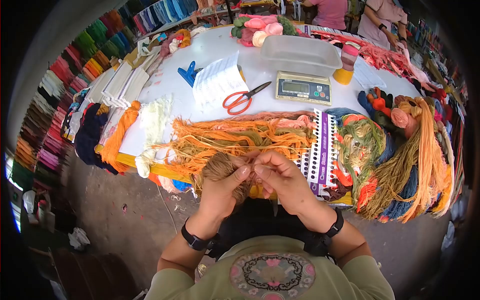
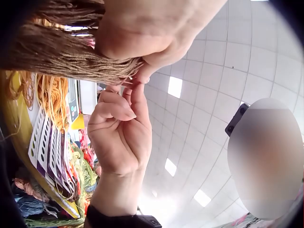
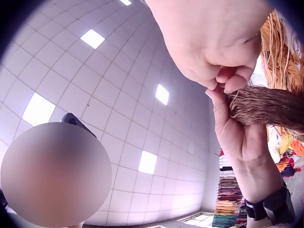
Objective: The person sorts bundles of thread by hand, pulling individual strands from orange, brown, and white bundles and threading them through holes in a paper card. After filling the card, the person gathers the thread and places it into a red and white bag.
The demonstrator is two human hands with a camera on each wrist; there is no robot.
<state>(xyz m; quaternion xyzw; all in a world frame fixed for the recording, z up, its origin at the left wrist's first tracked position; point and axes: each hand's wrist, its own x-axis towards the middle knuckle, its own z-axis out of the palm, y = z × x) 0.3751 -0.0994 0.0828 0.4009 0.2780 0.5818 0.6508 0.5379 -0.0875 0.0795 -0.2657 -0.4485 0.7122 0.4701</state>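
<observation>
A brown skein of thread (image 1: 216, 169) hangs from my left hand (image 1: 220, 194), which grips it near its looped end. My right hand (image 1: 286, 179) meets the left at that end, thumb and fingertips pinched together on a fine strand. In the left wrist view the skein (image 2: 61, 56) stretches leftward from the left hand (image 2: 147, 28), with the right hand's (image 2: 118, 130) fingertips right at its tip. The right wrist view shows the left thumb beside the skein (image 3: 270, 103). Orange and olive thread (image 1: 240, 134) lies on the table just beyond both hands.
Purple-and-white punched thread cards (image 1: 324, 145) lie right of the hands, beside tangled multicoloured thread (image 1: 361, 150). Farther back are red-handled scissors (image 1: 239, 102), a digital scale (image 1: 303, 88), a printed sheet (image 1: 218, 82) and a translucent plastic bin (image 1: 300, 54). Two people stand at the far side.
</observation>
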